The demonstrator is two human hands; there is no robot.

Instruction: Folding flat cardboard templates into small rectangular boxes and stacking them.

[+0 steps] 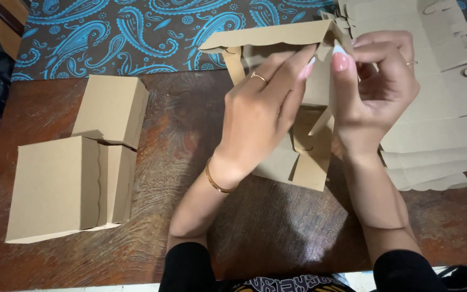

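Nearest me, my black sleeves came in over the edge of the worn wooden counter, forearms angled inward so both hands met above its middle. My left hand, a gold bangle at the wrist, was closed in a pinch on the half-folded cardboard box, fingers pressing a side panel from the outside. My right hand gripped the same box from the other side, thumb and fingers clamped over the upper corner, I judged to keep the flap from springing back. The box was raised off the counter, its lower flaps hanging loose and its scalloped top edge tilted away from me.

To my left two finished boxes sat touching, out of the way of my elbows. To my right lay a stack of flat blanks, near my right hand. Beyond everything ran a dark cloth with blue paisley.
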